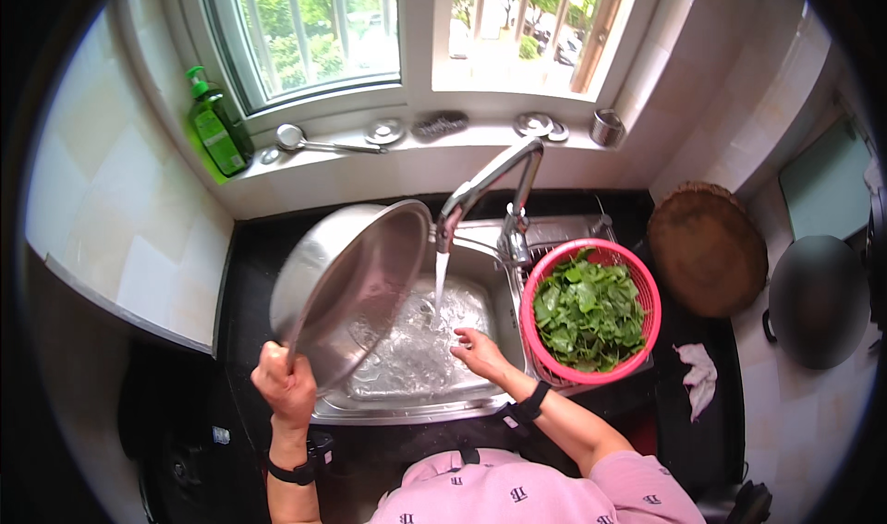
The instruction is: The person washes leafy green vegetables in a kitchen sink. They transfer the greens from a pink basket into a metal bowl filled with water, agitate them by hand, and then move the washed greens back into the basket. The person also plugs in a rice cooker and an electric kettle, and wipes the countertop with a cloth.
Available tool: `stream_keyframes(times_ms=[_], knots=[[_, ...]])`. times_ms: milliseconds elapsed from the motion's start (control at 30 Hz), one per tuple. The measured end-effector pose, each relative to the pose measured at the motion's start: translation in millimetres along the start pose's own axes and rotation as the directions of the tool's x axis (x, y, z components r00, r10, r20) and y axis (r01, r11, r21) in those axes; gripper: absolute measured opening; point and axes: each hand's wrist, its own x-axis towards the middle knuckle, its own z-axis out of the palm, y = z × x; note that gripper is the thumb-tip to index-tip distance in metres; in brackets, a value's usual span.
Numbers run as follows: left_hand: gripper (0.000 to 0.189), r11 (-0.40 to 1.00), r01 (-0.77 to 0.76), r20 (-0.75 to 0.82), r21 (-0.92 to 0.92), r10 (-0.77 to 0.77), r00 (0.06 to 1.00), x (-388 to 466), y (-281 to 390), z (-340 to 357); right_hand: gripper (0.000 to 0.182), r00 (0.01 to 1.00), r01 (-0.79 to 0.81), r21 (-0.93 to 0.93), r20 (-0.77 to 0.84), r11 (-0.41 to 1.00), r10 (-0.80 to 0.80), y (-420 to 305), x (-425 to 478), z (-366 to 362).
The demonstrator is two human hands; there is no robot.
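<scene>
My left hand [284,383] grips the near rim of a large stainless steel basin [346,288], which is tipped on its side with its mouth facing right over the sink. My right hand [478,353] hovers above the sink's right part, fingers apart and holding nothing. Water pours from the chrome faucet [478,184] into the stainless steel sink [416,412], where the surface ripples. Just right of the sink, a pink plastic colander [528,309] full of green leafy vegetables [589,312] rests on the drainboard side.
A round wooden chopping block [708,254] leans at the right wall, near a crumpled pale cloth [696,378]. Along the windowsill stand a green pump bottle [218,132], a ladle [294,138], a scrubber [441,125] and a perforated metal cup [607,129].
</scene>
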Motion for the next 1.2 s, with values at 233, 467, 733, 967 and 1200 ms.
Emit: stream_keyframes(times_ms=[233,467,733,967,1200], knots=[[0.03,0.988,0.043,-0.117,0.147,-0.026,0.993,-8.2,-9.7,-2.7,0.038,0.974,-0.096,0.404,-0.152,0.91,0.17,-20.4,-125.1,-104.9],[0.024,0.804,0.514,-0.031,-0.299,-0.546,0.837,-35.7,-48.0,46.0,0.044,0.167,-0.127,0.017,-0.985,0.992,0.038,106.0,-204.1,-187.4],[0.023,0.356,0.844,0.281,-0.402,-0.829,0.483,-95.8,-94.3,120.3,0.026,0.701,0.004,0.905,-0.306,0.425,0.645,89.2,-176.8,-175.3],[0.042,-0.061,0.889,0.566,-0.454,-0.79,0.234,-139.1,-108.6,153.5,0.01,0.546,-0.027,0.886,-0.374,0.462,0.749,96.3,-166.7,-185.5],[0.043,-0.219,0.948,0.657,-0.232,-0.754,-0.013,-174.2,-136.6,167.3,0.005,0.738,-0.006,0.883,-0.313,0.469,0.598,60.8,-227.4,-193.6]])
